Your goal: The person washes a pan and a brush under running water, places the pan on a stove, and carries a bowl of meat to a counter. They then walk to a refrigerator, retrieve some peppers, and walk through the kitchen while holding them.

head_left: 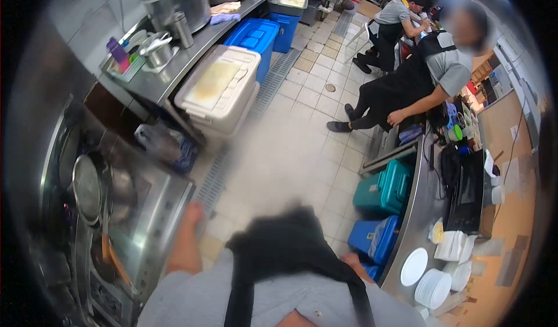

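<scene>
My left hand (193, 213) hangs low beside the front edge of the steel stove counter (165, 196). It is blurred, and I cannot make out its fingers or anything in them. On the right, my right hand (351, 261) shows only in part past my grey sleeve, near a blue bin (375, 238); its fingers are hidden. A round mesh strainer (87, 188) rests over the stove at the left, with a wooden handle (106, 248) below it. My black apron (285, 248) fills the lower middle.
Two co-workers in black aprons (401, 91) stand along the right counter (407, 211). White plates (433, 288) are stacked there, with a teal bin (383, 186) underneath. At left are a beige lidded container (218, 88), a blue bin (253, 35) and a large pot (177, 4). A floor drain grate (278, 74) runs alongside.
</scene>
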Motion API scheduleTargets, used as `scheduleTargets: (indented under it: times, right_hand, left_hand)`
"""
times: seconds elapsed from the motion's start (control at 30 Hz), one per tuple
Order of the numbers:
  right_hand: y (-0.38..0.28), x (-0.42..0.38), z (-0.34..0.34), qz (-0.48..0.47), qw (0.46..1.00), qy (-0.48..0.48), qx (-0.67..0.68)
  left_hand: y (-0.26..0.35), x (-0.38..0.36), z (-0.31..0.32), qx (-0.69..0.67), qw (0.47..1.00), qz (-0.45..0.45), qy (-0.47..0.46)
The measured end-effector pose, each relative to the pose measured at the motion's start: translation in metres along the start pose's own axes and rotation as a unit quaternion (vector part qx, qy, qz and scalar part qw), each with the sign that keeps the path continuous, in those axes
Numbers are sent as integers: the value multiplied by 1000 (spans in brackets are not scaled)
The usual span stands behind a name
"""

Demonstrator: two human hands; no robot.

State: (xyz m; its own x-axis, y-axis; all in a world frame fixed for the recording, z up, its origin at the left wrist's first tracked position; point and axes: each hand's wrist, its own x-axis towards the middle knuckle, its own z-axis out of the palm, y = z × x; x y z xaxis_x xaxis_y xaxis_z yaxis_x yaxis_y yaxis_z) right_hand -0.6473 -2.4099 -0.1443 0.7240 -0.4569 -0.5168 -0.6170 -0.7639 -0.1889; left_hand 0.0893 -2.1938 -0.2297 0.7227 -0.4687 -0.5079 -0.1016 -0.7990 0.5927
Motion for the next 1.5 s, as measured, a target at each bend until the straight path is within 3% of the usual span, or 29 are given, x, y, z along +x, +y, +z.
scheduleTargets:
  times: [0.03, 0.07, 0.2, 0.27, 0.33, 0.37, 0.4, 0.47, 0.5, 0.53, 0.57, 0.6, 0.67, 0.73, 0.77, 0.9, 0.93, 0.97, 1.0, 1.03, 1.07, 1.1, 1.13, 1.2, 1.27, 1.37, 1.43, 1.47, 1.5]
  right_hand:
    - [-3, -20, 9, -3, 952, 23, 304]
    - [-1, -23, 8, -7, 813, 44, 580]
    - [32, 30, -25, 19, 904, 42, 426]
    - [60, 87, -65, -24, 928, 88, 360]
    - [98, 162, -113, -55, 960, 126, 244]
    - [136, 224, -94, -20, 995, 28, 95]
    - [148, 267, -149, 175, 948, -128, 231]
    - [180, 348, -224, 313, 872, -45, 374]
    - [195, 382, -255, 296, 860, 70, 410]
    - [213, 419, -285, 267, 868, 124, 399]
    - [212, 441, -344, 265, 855, 150, 420]
    - [203, 457, -400, 264, 839, 174, 442]
    - [224, 509, -432, 249, 825, 213, 461]
    - [240, 542, -446, 236, 807, 254, 478]
    - [247, 553, -449, 236, 825, 233, 457]
    - [278, 582, -434, 276, 861, 120, 409]
    - [285, 579, -416, 247, 874, 124, 400]
    - [292, 574, -403, 216, 885, 128, 391]
    - [294, 568, -407, 197, 929, 48, 309]
    - [296, 564, -414, 173, 959, -32, 222]
    - [302, 570, -414, 133, 970, -178, 102]
    - [309, 570, -409, 100, 975, -184, 75]
    - [318, 563, -396, 65, 978, -191, 46]
    - [361, 588, -275, 38, 955, -294, 25]
    - [391, 603, -312, 58, 958, -273, 63]
    - [446, 639, -410, 81, 970, -214, 85]
    - [486, 674, -500, 83, 980, -165, 71]
    - [504, 693, -543, 112, 977, -150, 103]
    - [532, 718, -555, 221, 939, -142, 223]
  left_hand:
    - [72, 18, -16, -16, 1000, -14, -1]
    - [143, 27, -31, -68, 998, 7, -4]
    - [301, 56, -17, -218, 975, 32, -14]
    - [322, 69, 5, -159, 984, 48, -60]
    - [293, 104, 48, -68, 990, 72, -105]
    - [267, 120, 68, -32, 991, 78, -107]
    - [267, 106, 75, -161, 977, 7, -138]
    - [261, 87, 66, 31, 979, -56, -192]
    - [240, 79, 65, 106, 972, 26, -208]
    - [225, 76, 58, 403, 843, 277, -224]
    - [219, 83, 56, 394, 843, 201, -307]
    - [212, 78, 52, 369, 860, 149, -320]
    - [217, 88, 42, 322, 892, 79, -307]
    - [244, 126, 40, 318, 898, 70, -296]
    - [262, 152, 43, 319, 899, 76, -289]
    - [372, 304, 71, 356, 885, 167, -250]
    - [411, 350, 79, 372, 880, 167, -242]
    - [465, 396, 87, 375, 882, 80, -276]
    - [537, 419, 91, 246, 950, 20, -189]
    - [556, 475, 107, 166, 971, 83, -153]
    - [601, 517, 114, 109, 975, 170, -92]
    - [664, 534, 118, -24, 986, 125, -104]
    - [706, 564, 123, -49, 981, 146, -117]
    - [820, 550, 119, -140, 975, 91, -147]
    - [876, 557, 131, -191, 970, 93, -119]
    - [862, 596, 175, -83, 983, 71, -149]
    - [862, 580, 186, -70, 978, -19, -195]
    - [810, 602, 204, -5, 977, 46, -210]
    - [765, 622, 221, 58, 968, 113, -216]
